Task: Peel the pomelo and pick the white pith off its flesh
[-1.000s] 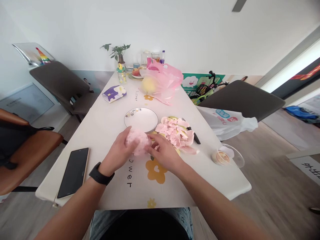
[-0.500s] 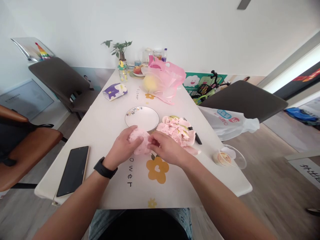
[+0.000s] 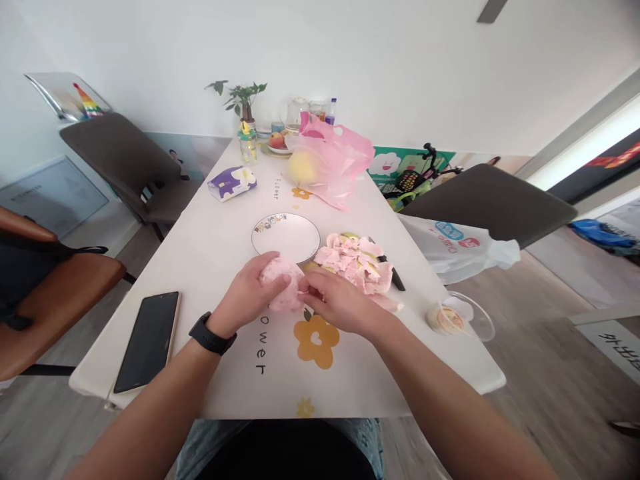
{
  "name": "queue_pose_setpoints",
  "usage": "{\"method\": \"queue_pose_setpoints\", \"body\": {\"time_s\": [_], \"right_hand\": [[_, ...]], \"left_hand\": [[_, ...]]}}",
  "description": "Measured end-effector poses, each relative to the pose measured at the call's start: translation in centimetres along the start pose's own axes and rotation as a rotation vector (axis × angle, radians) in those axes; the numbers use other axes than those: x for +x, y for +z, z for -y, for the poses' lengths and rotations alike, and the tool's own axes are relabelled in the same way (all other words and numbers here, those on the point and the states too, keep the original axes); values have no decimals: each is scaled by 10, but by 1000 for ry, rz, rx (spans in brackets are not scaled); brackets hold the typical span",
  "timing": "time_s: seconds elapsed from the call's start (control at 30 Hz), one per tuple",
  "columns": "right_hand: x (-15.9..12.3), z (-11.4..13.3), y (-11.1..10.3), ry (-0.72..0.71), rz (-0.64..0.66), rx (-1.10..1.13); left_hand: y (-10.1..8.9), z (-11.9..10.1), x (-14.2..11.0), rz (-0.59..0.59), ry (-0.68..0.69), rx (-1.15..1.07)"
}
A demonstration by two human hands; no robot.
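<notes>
A round pink peeled fruit [image 3: 283,288] sits just above the white table [image 3: 210,240], cupped between both hands. My left hand [image 3: 250,293], with a black watch on its wrist, wraps round the fruit's left side. My right hand [image 3: 334,301] pinches at the fruit's right side with fingertips pressed together. Just right of the hands lies a heap of pink peel pieces [image 3: 356,265]. A white plate [image 3: 286,237] lies directly behind the fruit.
A black phone [image 3: 148,340] lies near the table's left front edge. A black knife [image 3: 393,275] rests by the peel, and a clear lidded cup [image 3: 457,319] stands at the right edge. A pink bag [image 3: 330,160], tissue pack [image 3: 232,183] and plant [image 3: 242,101] sit further back. Chairs flank both sides.
Both hands stay on the pink fruit with only small shifts; the fingers have worked slightly round it. The view has drifted a little.
</notes>
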State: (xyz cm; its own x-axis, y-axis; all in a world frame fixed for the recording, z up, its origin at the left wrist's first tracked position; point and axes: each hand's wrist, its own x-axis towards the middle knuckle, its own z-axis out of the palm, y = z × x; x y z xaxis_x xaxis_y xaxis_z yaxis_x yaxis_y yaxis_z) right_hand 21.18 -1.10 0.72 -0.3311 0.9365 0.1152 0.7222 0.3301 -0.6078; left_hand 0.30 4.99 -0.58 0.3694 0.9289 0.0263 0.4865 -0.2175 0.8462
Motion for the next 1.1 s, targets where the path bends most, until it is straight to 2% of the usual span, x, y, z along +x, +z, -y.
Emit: {"method": "queue_pose_setpoints", "body": {"time_s": [0.2, 0.3, 0.4, 0.53, 0.7, 0.97, 1.1], "right_hand": [[-3, -1, 2, -74, 14, -133], [-5, -3, 8, -95, -23, -150], [-6, -2, 13, -23, -85, -96], [-5, 5, 10, 87, -46, -84], [-4, 6, 4, 19, 32, -182], [-9, -7, 11, -43, -35, -222], [-9, -7, 9, -35, -25, -258]], "left_hand": [[-1, 0, 1, 5, -13, -24], [-2, 0, 1, 6, -24, -28], [-1, 1, 0, -5, -35, -21], [1, 2, 0, -12, -10, 0], [2, -1, 1, 7, -2, 8], [-2, -4, -1, 15, -30, -19], [-3, -2, 0, 15, -43, -35]]}}
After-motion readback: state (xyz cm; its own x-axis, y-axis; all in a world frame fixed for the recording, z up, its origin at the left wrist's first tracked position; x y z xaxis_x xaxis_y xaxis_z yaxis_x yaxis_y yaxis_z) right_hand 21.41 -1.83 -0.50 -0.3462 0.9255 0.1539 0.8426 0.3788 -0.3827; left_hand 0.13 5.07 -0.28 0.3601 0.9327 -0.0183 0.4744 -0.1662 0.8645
